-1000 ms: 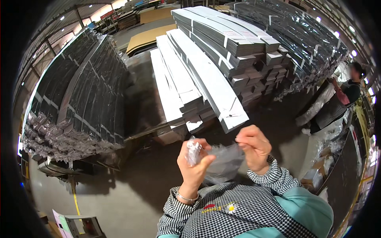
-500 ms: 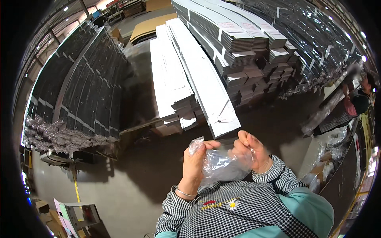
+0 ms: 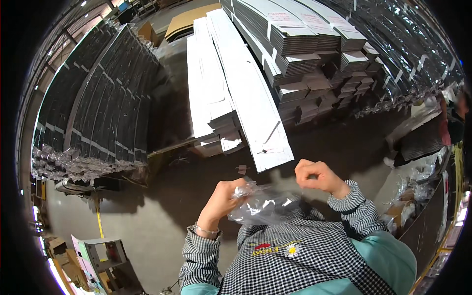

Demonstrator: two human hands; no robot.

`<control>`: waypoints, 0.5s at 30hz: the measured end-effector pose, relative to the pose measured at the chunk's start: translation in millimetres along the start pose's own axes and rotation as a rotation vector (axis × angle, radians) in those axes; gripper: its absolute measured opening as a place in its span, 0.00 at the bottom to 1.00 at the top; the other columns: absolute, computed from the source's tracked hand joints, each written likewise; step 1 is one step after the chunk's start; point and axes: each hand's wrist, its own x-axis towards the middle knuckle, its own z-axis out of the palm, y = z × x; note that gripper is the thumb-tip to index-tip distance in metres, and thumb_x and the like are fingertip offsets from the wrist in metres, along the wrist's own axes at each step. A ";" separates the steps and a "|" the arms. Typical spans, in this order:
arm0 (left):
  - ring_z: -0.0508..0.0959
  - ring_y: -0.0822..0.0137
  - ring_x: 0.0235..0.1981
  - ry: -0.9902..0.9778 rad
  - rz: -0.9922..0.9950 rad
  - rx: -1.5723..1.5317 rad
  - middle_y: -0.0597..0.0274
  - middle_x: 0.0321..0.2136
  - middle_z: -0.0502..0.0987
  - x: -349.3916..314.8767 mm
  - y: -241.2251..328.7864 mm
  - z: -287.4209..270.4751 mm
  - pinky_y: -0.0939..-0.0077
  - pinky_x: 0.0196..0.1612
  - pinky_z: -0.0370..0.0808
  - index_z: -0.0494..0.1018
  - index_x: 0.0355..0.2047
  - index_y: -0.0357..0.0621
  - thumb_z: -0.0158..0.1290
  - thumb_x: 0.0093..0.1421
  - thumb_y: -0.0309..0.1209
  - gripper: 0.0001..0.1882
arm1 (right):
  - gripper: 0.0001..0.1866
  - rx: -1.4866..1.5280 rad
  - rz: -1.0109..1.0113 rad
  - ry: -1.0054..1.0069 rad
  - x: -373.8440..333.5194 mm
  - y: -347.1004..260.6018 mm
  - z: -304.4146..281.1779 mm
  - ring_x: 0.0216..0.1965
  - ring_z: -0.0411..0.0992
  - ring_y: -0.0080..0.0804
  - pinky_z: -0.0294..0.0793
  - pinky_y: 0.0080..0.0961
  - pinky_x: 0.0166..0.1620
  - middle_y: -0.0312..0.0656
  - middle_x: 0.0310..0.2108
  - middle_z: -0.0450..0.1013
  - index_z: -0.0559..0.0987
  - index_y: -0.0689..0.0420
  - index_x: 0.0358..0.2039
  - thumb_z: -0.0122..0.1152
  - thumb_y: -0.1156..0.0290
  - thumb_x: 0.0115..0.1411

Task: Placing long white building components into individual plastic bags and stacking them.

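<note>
My left hand (image 3: 225, 197) grips a crumpled clear plastic bag (image 3: 263, 206) in closed fingers, in front of my checkered apron. The bag hangs loose toward the right and is partly blurred. My right hand (image 3: 320, 178) is raised beside it, fingers curled into a pinch; what they hold, if anything, cannot be made out. Just beyond both hands ends a long white board (image 3: 268, 125), lying on a stack. A thin dark stick (image 3: 272, 132) and a small dark piece (image 3: 265, 151) rest near its close end.
Plastic-wrapped dark bundles (image 3: 98, 108) are stacked on the left. Strapped flat cartons (image 3: 300, 44) rise at the back right, next to more wrapped bundles (image 3: 408, 44). Another person (image 3: 427, 135) is at the far right, near loose plastic (image 3: 423, 172). A grey stand (image 3: 105, 250) is at lower left.
My hands have moved apart, the left one going left and the right one slightly right. The plastic has shifted left with my left hand and sags away from the right.
</note>
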 end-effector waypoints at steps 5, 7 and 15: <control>0.82 0.50 0.37 0.029 0.245 0.423 0.51 0.35 0.81 28.4 -16.8 5.1 0.70 0.39 0.78 0.77 0.38 0.40 0.56 0.44 0.14 0.18 | 0.05 -0.807 -0.293 0.142 21.1 58.6 -7.7 0.37 0.73 0.39 0.73 0.32 0.41 0.42 0.28 0.74 0.77 0.60 0.29 0.60 0.74 0.51; 0.82 0.53 0.36 0.060 0.284 0.405 0.52 0.35 0.81 35.7 -5.1 -2.1 0.71 0.39 0.78 0.77 0.39 0.39 0.56 0.44 0.14 0.19 | 0.03 -0.645 -0.436 0.308 28.7 42.9 -12.4 0.29 0.73 0.41 0.74 0.33 0.34 0.42 0.29 0.73 0.74 0.61 0.27 0.57 0.76 0.51; 0.76 0.76 0.26 0.171 0.027 -0.806 0.63 0.28 0.79 76.9 -4.0 -8.1 0.82 0.31 0.71 0.78 0.34 0.35 0.56 0.61 0.23 0.03 | 0.07 0.193 -0.244 0.626 74.4 18.3 -0.5 0.23 0.59 0.16 0.60 0.19 0.26 0.32 0.24 0.65 0.69 0.59 0.31 0.45 0.75 0.67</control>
